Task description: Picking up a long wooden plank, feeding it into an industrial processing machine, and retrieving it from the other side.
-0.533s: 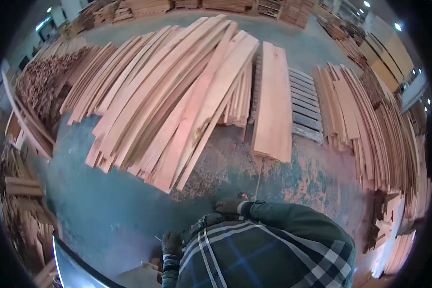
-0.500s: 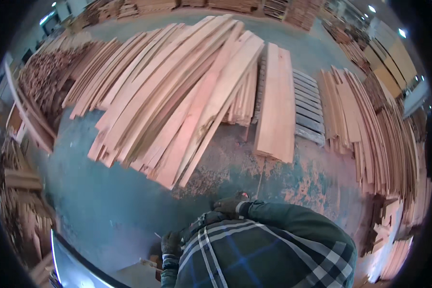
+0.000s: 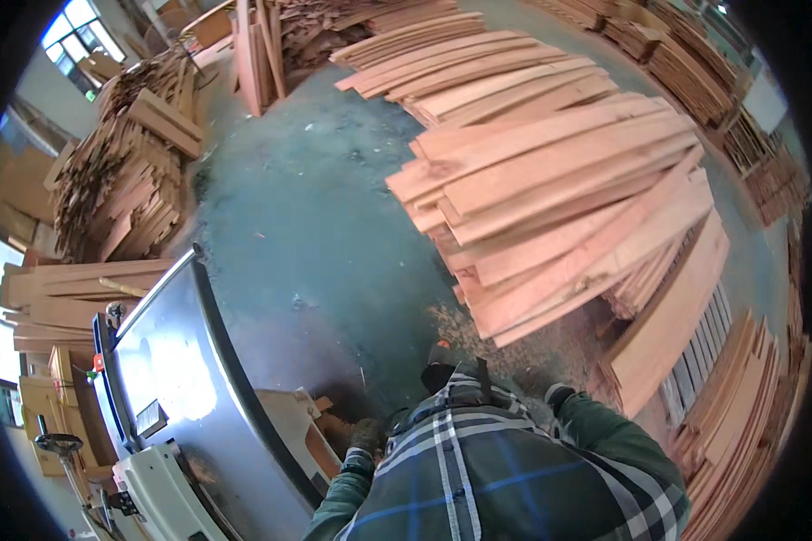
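My left hand (image 3: 364, 435), in a dark glove, hangs low beside my waist. It is close to the wooden pieces next to the metal-topped machine (image 3: 235, 388), and I cannot make out its fingers. On the other side, my gloved right hand (image 3: 536, 382) is out in front of my body, smeared by motion against the sawdust-strewn floor. Ahead of it lies a fanned stack of long, pale reddish boards (image 3: 550, 216). I see nothing held in either hand, though the fingers are not clear. One shoe (image 3: 438, 365) shows below my plaid garment.
A handwheel (image 3: 59, 443) stands at the machine's lower left. Beyond the machine is a heap of offcuts (image 3: 122, 180). More boards (image 3: 731, 388) lie at the right, beside a grey slatted pallet (image 3: 702, 347). Blue-green floor (image 3: 325, 216) runs between machine and boards.
My view has swung left, bringing the machine and the offcut heap further in. My right hand has moved from the front of my waist out to the right.
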Motion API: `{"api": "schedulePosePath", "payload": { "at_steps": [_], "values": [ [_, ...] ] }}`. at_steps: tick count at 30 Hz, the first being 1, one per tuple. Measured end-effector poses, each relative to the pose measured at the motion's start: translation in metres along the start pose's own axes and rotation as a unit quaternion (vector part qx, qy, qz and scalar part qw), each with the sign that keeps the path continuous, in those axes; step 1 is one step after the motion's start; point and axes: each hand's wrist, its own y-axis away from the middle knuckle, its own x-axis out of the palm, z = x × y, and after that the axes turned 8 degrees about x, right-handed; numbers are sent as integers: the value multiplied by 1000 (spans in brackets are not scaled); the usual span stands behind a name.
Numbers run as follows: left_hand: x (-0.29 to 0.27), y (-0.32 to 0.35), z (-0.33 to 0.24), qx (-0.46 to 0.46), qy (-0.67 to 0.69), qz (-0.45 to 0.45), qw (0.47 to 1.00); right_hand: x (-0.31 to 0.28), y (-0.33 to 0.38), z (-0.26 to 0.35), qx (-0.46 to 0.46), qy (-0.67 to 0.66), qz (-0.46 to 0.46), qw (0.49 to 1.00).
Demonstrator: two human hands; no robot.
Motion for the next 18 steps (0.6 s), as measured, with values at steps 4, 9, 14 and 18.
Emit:
{"api": "schedulePosePath", "payload": {
  "at_steps": [4,9,14,18],
  "values": [
    [-57,-23,17,36,-26,-17,999,-73,-63,30,-73,-306,-44,948],
    [-140,-32,30,-30,204,-165,964,-173,-115,42,-71,-327,8,942],
    [-180,-90,83,-154,244,-129,949,-193,-148,47,-49,-444,-72,892],
    [-198,-140,130,-218,571,-59,789,-191,-176,76,-12,-298,-89,950]
  ]
}}
